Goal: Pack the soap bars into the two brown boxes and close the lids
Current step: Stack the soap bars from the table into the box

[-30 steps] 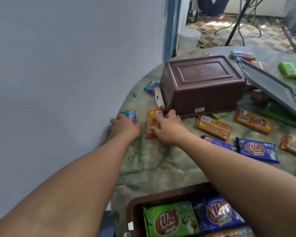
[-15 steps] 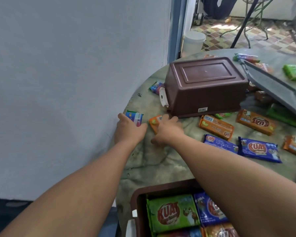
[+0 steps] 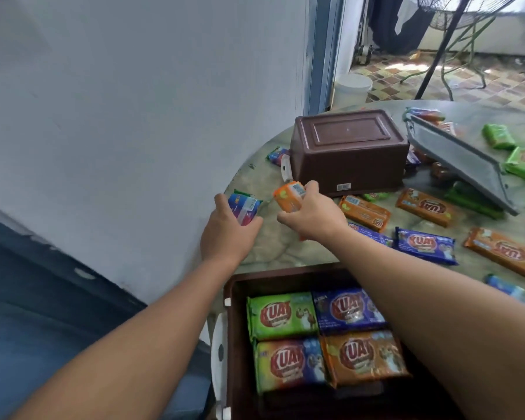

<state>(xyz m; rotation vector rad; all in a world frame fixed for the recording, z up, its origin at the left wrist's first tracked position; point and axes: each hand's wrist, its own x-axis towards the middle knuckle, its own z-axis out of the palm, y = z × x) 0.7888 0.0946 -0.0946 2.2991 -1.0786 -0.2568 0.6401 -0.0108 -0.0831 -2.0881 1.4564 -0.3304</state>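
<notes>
Both bars have come up off the surface [image 3: 285,253] since a moment ago: the left hand [image 3: 228,234] now grips a blue soap bar [image 3: 245,209], the right hand [image 3: 311,216] an orange soap bar [image 3: 289,197], each curled round its bar. That readies them for the open brown box [image 3: 234,298], near below the wrists and partly filled; the other brown box [image 3: 347,153] sits upside down beyond.

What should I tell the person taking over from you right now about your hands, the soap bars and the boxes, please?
Left hand grips a blue soap bar; right hand grips an orange soap bar, both above the table.
Near open brown box shows four bars on top.
Far brown box lies upside down.
Left: pack the loose bars, turn the far box over, fill it, close both lids.
</notes>
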